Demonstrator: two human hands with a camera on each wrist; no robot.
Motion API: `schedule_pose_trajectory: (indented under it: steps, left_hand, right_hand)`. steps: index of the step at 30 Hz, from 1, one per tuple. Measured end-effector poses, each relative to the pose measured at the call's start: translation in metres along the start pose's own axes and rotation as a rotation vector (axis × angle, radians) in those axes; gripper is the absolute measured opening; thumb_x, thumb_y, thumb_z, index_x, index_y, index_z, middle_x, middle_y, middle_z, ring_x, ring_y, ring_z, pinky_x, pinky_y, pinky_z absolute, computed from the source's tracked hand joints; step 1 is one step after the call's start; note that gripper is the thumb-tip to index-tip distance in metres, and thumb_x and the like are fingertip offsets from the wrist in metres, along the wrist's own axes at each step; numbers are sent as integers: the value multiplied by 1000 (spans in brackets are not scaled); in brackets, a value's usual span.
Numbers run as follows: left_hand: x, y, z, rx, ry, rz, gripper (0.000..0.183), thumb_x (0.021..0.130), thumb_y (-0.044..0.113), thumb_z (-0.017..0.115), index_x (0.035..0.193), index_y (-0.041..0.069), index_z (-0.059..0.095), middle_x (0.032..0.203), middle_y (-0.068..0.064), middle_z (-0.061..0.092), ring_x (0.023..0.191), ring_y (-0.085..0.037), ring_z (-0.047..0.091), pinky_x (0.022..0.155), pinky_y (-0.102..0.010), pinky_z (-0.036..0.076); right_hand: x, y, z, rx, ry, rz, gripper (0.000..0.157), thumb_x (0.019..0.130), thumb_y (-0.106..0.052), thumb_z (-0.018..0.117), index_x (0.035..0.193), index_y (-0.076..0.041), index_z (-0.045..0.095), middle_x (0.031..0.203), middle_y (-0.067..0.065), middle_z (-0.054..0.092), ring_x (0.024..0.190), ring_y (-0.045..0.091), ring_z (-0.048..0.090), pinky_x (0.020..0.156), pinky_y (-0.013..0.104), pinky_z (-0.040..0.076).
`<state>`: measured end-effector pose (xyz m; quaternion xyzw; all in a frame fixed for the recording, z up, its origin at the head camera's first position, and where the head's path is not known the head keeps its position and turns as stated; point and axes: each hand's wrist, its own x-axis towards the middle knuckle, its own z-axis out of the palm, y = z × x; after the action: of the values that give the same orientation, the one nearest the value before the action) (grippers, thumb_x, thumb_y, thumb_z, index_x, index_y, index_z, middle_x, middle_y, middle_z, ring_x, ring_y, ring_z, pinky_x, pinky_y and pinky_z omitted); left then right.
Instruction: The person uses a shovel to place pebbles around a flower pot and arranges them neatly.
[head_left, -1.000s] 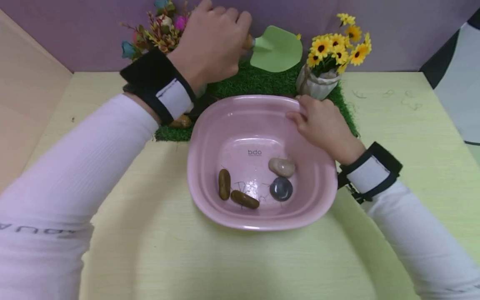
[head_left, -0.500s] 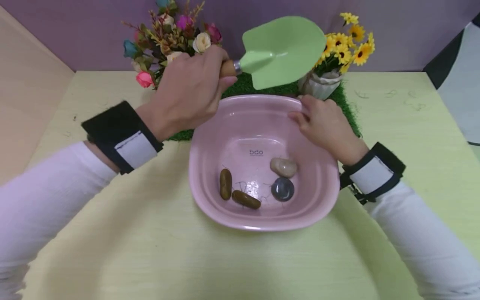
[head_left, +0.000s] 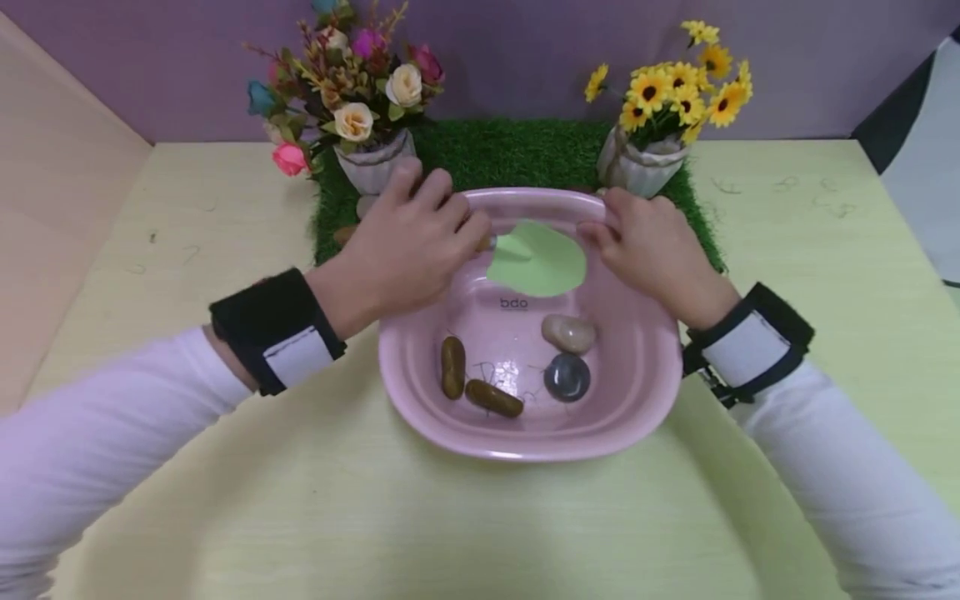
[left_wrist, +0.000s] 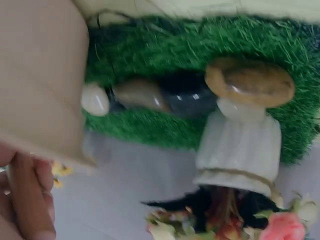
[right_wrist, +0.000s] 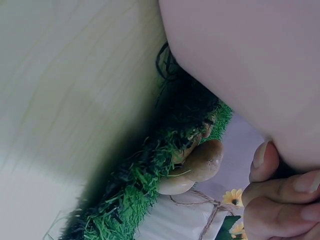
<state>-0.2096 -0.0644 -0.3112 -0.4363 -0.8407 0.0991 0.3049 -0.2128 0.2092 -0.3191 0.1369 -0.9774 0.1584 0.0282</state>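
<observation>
My left hand (head_left: 408, 242) grips the wooden handle (left_wrist: 31, 200) of a green garden trowel (head_left: 542, 260). The trowel's blade points right, over the back part of a pink plastic basin (head_left: 525, 456). At the basin's back right corner, my right hand (head_left: 656, 254) holds the rim, its fingers (right_wrist: 282, 192) curled under the edge in the right wrist view. Inside the basin lie two brown stones, one upright in view (head_left: 453, 367) and one slanted (head_left: 494, 398), plus a pale stone (head_left: 568, 333) and a dark grey stone (head_left: 567, 377). Thin dark strands lie on its floor.
Behind the basin lies a green artificial turf mat (head_left: 517, 146). A pot of mixed flowers (head_left: 375, 167) stands on its left, a pot of yellow flowers (head_left: 641, 167) on its right. More stones, one of them brown (left_wrist: 250, 82), lie on the turf. A purple wall (head_left: 517, 58) rises behind.
My left hand has come forward from the back with the trowel, whose blade has swung from near the wall down over the basin. My right hand and the stones in the basin stay put.
</observation>
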Motion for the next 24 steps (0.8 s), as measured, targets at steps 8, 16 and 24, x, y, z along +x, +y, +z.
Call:
schedule_pose_trajectory:
  steps: [8, 16, 24]
  left_hand:
    - [-3, 19, 7, -69, -130, -28, 16, 102, 25, 50, 106, 13, 61, 97, -11, 68, 96, -33, 54, 91, -46, 38]
    - [-1, 22, 4, -235, -324, -42, 18, 99, 21, 57, 115, 13, 60, 110, -16, 68, 103, -35, 65, 92, -47, 51]
    - [5, 23, 7, -273, -327, 12, 15, 97, 16, 57, 105, 11, 69, 87, -11, 72, 74, -27, 67, 72, -39, 54]
  right_hand:
    - [-1, 0, -1, 16, 15, -20, 26, 100, -26, 56, 88, -2, 54, 65, 10, 48, 50, 24, 49, 45, 32, 39]
    - [0, 1, 2, 18, 13, -22, 26, 101, -26, 55, 88, -3, 52, 65, 10, 48, 50, 24, 48, 45, 32, 38]
    - [0, 2, 0, -3, 20, -15, 29, 101, -29, 55, 88, -3, 53, 65, 10, 49, 50, 24, 49, 45, 32, 38]
